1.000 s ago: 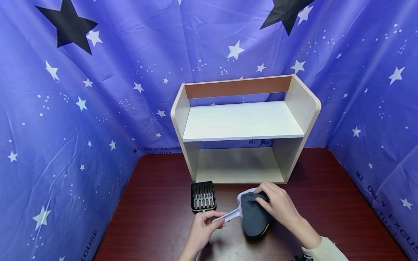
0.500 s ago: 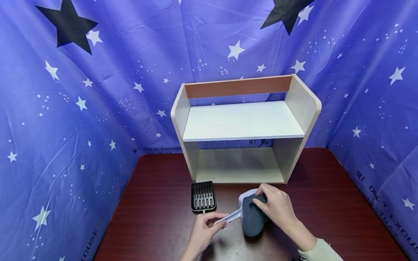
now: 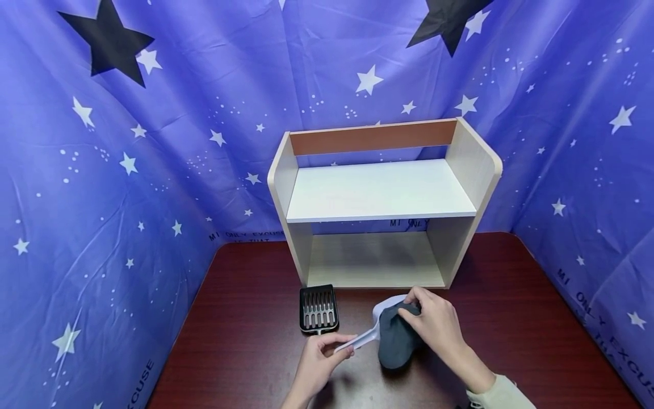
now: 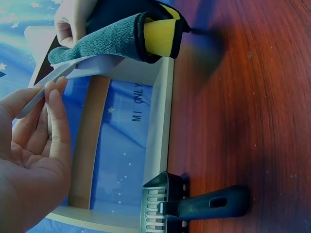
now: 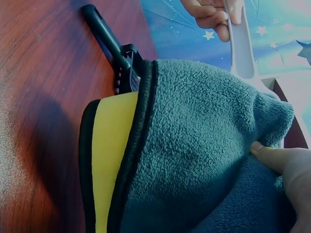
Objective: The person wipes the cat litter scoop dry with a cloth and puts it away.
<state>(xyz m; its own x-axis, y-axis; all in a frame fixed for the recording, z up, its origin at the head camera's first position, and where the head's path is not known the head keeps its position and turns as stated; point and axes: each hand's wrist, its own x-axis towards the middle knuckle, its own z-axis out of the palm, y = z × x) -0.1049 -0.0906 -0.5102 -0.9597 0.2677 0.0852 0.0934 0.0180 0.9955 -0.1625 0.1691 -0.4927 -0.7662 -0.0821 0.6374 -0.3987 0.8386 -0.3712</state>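
Note:
A pale grey-white scoop (image 3: 384, 307) is held up over the table, its long handle pinched between the thumb and fingers of my left hand (image 3: 315, 363). My right hand (image 3: 436, 322) grips a dark grey-green cleaning cloth (image 3: 395, 343) against the scoop's head, thumb on the near side. Much of the head is covered by the cloth. In the right wrist view the cloth (image 5: 194, 121) looks fluffy, with a black hem and a yellow underside; its lower end hangs free. The right fingers behind the cloth are hidden.
A black slotted scoop (image 3: 319, 309) lies on the dark red table (image 3: 245, 318), left of the cloth and near the shelf's front corner. Behind stands a two-level wooden shelf (image 3: 380, 190). Blue star-printed curtains (image 3: 168, 142) surround the table.
The right hand has shifted slightly along the scoop's head, bunching the cloth more. The yellow edge seen a second ago is now out of sight in the head view. The left hand barely moved.

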